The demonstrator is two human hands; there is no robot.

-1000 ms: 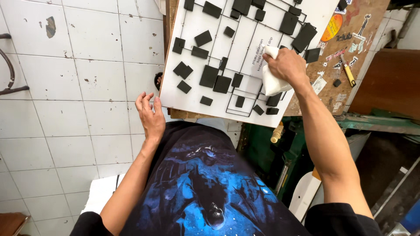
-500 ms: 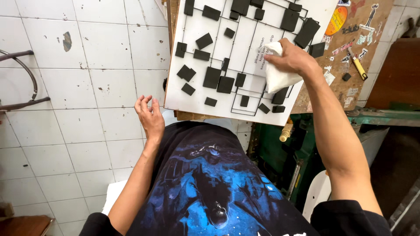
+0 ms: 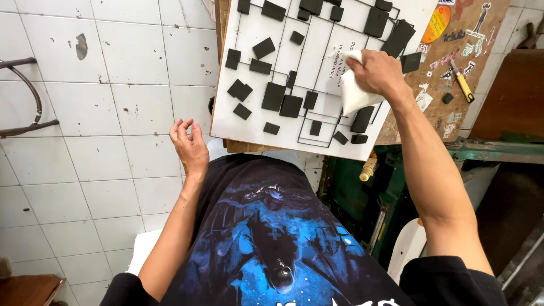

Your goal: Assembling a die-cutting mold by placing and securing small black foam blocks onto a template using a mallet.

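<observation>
The right hand [image 3: 378,72] has its grip clenched on a bunched white cloth [image 3: 356,96], pressing it flat against the white board [image 3: 249,122], so the wad gives a broad pad under the fingers. The cloth sits at about 3 o'clock on the board, over thin black lines and beside a patch of printed text, with black foam squares [image 3: 281,102] scattered from 9 to 12 o'clock and a few more at 5 o'clock just below the cloth. The board leans tilted toward the person, its lower edge near the lap, which brings its face within reach. The left hand [image 3: 188,148] is released, fingers loosely curled, apart from the board at its 8 o'clock corner. Behind, at 2 o'clock, a brown surface [image 3: 453,85] carries stickers and a yellow knife [image 3: 463,83].
</observation>
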